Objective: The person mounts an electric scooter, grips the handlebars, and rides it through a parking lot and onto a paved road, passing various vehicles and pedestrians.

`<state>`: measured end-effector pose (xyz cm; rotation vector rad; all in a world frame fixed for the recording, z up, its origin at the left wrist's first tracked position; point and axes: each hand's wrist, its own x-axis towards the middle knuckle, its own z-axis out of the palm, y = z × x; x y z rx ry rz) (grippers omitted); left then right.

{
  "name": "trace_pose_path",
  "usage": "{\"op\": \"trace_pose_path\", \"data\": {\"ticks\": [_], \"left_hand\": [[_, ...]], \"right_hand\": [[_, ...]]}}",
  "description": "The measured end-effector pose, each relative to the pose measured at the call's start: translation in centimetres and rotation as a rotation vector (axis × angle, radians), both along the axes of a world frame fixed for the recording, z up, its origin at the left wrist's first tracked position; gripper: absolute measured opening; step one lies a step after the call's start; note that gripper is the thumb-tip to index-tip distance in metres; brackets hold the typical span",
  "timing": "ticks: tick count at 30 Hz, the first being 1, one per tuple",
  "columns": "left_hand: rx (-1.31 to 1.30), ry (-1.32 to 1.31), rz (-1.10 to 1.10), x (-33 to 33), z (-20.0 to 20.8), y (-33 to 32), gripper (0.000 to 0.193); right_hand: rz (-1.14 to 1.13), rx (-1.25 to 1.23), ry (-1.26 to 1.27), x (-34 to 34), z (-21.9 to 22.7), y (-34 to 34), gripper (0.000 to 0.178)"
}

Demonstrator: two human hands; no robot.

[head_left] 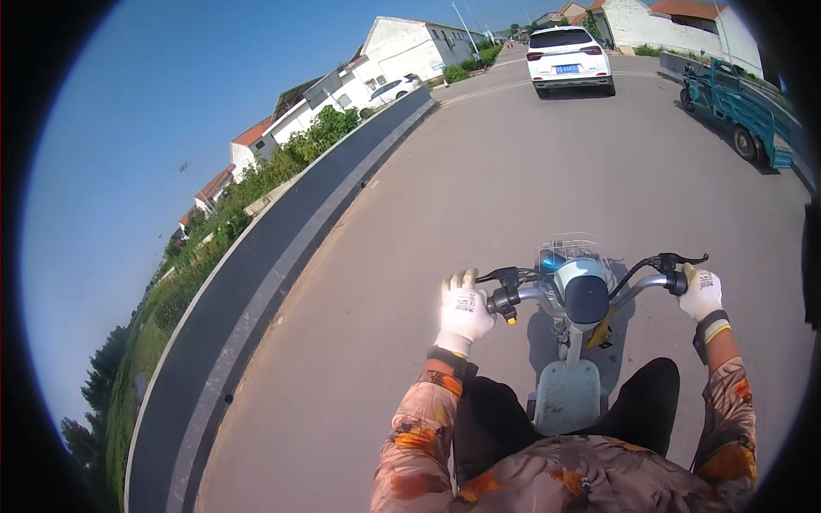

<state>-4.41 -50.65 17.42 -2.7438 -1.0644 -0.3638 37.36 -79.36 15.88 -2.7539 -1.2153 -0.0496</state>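
I sit astride a pale blue-and-white electric scooter (569, 385), both arms stretched forward to its handlebar. My left hand (464, 312), in a white work glove, is closed over the left handlebar grip, and the glove hides most of that grip. Just ahead of its fingers is a black brake lever (496, 275). My right hand (701, 293), gloved in white too, wraps round the right handlebar grip (678, 283). The right brake lever (684, 259) sticks out in front of it, apart from the fingers. Between the grips sits a dark display (587, 299), with a wire basket (577, 248) beyond.
A white car (570, 61) is ahead on the grey road (479, 188). At the right edge stands a teal cargo tricycle (740, 115). A low grey wall (274, 231) curves along the left, with bushes (325, 132) and white houses (410, 47) behind it.
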Motion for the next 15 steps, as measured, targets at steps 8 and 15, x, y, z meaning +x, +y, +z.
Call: {"op": "trace_pose_path", "data": {"ticks": [8, 15], "left_hand": [[-0.060, -0.021, 0.025, -1.3, -1.7, 7.9, 0.026], [-0.024, 0.006, 0.037, 1.8, -2.0, 6.4, 0.026]], "right_hand": [[0.064, -0.135, 0.037, -0.2, 0.7, 10.7, 0.032], [0.064, -0.096, 0.044, 3.1, 1.3, 8.6, 0.028]]}}
